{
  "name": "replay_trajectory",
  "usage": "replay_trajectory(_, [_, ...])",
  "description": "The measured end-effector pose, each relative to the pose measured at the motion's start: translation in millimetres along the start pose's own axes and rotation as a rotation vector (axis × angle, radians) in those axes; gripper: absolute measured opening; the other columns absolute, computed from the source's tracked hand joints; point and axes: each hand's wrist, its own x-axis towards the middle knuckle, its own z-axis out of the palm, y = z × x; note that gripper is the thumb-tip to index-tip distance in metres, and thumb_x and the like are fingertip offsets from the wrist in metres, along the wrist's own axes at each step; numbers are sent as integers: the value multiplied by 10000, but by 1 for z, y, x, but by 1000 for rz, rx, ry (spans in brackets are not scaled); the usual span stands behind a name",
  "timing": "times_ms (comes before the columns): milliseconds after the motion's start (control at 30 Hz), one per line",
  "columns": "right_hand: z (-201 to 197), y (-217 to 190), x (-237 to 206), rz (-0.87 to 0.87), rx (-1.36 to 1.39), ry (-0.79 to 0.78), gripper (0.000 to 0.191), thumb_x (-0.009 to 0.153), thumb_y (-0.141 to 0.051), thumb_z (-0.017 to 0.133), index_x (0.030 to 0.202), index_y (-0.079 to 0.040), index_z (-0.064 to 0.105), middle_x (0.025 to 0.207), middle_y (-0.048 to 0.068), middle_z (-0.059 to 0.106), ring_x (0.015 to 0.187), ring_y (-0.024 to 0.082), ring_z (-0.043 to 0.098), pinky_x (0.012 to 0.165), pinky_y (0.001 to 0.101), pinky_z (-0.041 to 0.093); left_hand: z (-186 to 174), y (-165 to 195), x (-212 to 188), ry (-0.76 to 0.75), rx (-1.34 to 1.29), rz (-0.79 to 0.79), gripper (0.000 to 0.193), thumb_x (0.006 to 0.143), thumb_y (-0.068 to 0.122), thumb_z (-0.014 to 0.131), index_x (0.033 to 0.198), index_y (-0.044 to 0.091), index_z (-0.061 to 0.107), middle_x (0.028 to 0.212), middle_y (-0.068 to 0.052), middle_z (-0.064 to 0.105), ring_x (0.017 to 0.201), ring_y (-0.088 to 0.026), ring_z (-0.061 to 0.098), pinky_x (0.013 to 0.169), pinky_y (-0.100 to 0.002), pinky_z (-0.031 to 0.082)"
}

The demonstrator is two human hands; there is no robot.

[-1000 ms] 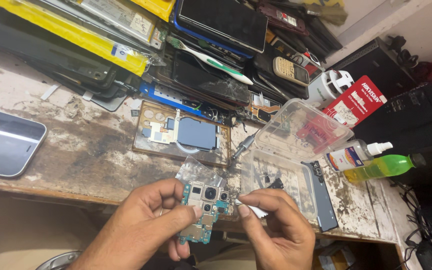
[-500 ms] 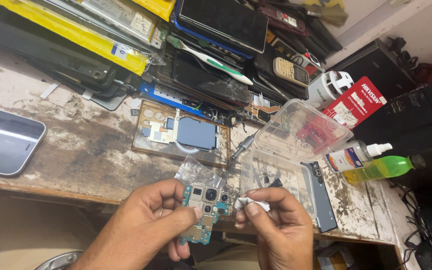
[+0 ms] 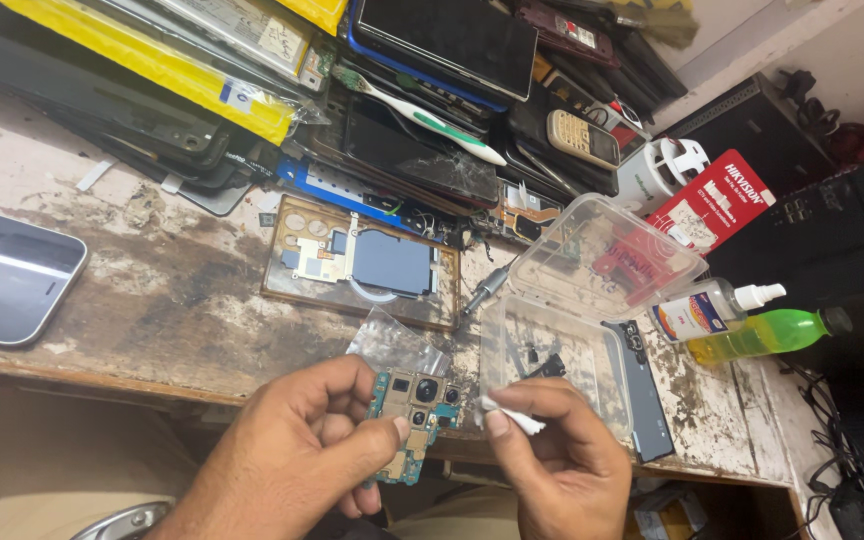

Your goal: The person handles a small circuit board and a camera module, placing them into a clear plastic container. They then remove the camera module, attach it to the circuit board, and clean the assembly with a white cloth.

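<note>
Phone circuit board (image 3: 410, 420), teal, camera modules attached: held upright in closed grip of left hand (image 3: 297, 455), above bench (image 3: 152, 300) edge. Small white wad (image 3: 512, 418): pinched between right hand (image 3: 562, 465) fingertips, just right of board. Clear plastic box (image 3: 552, 345), lid open: just beyond right grip. Opened phone back (image 3: 362, 262): farther beyond left grip.

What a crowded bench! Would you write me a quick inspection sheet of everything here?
Surface: worn, stained wooden bench.
Job's things: teal circuit board with camera lenses; small white wad.
Clutter: opened phone, stacked phones, clear plastic box, green bottle, toothbrush.
Grippers: left hand holds the board; right hand pinches the wad.
Cables: black leads, lower right.
Surroundings: black equipment on the right.
</note>
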Motion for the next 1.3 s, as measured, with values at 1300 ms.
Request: replay_trajectory(1300, [-18,2,-2,255,443,61,173,933,94,635,1103,118,656,1018,262,690,865,285,700,745,428,608,-3,-16,7,-8,48,16,160,879,156,756,977,54,682,566,-25,679,484,-96,665,452,-252,534])
